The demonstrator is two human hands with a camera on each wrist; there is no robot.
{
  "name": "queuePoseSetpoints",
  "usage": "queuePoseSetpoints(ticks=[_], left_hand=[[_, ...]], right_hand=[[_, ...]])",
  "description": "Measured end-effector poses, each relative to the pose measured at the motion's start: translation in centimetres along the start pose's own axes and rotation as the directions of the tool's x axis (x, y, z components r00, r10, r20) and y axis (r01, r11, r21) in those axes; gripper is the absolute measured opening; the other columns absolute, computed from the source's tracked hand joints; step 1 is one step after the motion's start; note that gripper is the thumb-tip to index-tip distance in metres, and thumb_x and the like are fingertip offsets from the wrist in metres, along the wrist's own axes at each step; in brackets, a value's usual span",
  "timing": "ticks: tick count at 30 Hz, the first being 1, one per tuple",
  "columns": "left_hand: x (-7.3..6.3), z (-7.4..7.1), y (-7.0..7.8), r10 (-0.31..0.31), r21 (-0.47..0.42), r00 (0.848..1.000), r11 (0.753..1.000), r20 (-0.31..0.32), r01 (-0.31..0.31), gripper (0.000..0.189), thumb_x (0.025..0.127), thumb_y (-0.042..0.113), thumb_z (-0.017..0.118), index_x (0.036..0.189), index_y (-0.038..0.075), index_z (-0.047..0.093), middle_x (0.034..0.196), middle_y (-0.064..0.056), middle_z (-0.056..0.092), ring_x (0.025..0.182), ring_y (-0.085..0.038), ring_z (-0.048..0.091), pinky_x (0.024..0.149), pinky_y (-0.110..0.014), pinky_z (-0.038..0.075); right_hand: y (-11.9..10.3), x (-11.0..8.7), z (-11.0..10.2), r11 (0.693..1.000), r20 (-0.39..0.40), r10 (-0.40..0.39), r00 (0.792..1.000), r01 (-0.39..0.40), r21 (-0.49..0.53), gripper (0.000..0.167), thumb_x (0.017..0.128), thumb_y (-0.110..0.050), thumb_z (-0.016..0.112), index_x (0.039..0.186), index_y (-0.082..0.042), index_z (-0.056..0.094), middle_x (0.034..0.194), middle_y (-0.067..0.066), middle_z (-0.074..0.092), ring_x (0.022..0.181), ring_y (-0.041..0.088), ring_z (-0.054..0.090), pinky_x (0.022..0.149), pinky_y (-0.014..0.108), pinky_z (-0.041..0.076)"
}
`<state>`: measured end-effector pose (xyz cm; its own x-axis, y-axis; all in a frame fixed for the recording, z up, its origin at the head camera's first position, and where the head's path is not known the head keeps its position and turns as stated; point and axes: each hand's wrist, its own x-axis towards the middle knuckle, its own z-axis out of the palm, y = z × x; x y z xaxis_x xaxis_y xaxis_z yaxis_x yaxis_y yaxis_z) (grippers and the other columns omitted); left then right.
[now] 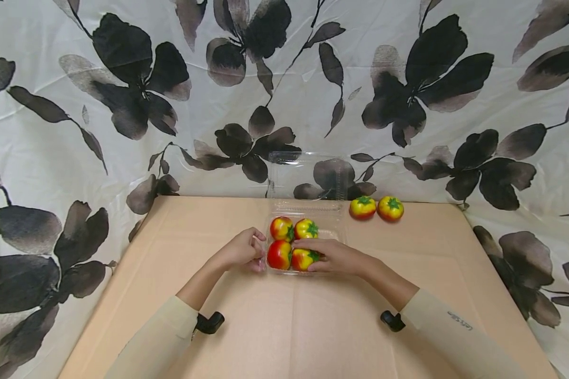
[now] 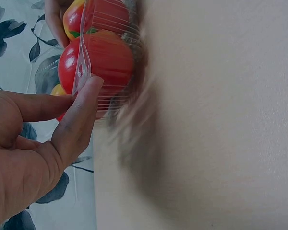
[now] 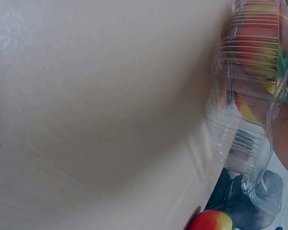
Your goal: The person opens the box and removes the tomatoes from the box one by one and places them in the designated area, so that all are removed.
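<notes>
A clear plastic clamshell box (image 1: 329, 234) stands with its lid (image 1: 308, 176) raised at the back, and several red-and-yellow tomatoes with green tops sit in it. Thumb and finger of my left hand (image 1: 245, 250) pinch the box's left rim, as the left wrist view shows close by a red tomato (image 2: 110, 62). My right hand (image 1: 334, 256) reaches over the front of the box and grips the front right tomato (image 1: 303, 259) between thumb and fingers. In the right wrist view the box's ribbed wall (image 3: 247, 143) covers part of the fruit, and most of that hand is out of frame.
Two more tomatoes, one (image 1: 362, 208) beside the other (image 1: 391, 209), lie right of the box near the table's back edge. Behind the tan tabletop (image 1: 265, 326) hangs a white cloth with dark flowers (image 1: 137, 79).
</notes>
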<state>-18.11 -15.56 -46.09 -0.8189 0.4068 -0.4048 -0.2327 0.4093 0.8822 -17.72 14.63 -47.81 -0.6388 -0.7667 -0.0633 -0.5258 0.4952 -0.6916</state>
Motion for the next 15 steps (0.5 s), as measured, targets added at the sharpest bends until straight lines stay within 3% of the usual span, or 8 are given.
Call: queuePoseSetpoints(ticks=[15], left_hand=[[0.02, -0.07, 0.03, -0.002, 0.007, 1.000, 1.000, 0.001, 0.002, 0.036, 0.096, -0.010, 0.052, 0.129, -0.009, 0.041, 0.086, -0.021, 0.066, 0.065, -0.025, 0.072, 0.065, -0.039, 0.066]], right_hand=[[-0.99, -0.68, -1.01, 0.999, -0.020, 0.025, 0.999, -0.024, 0.043, 0.063, 0.094, -0.035, 0.075, 0.152, -0.028, 0.051, 0.153, -0.005, 0.054, 0.143, 0.024, 0.050, 0.117, 0.049, 0.046]])
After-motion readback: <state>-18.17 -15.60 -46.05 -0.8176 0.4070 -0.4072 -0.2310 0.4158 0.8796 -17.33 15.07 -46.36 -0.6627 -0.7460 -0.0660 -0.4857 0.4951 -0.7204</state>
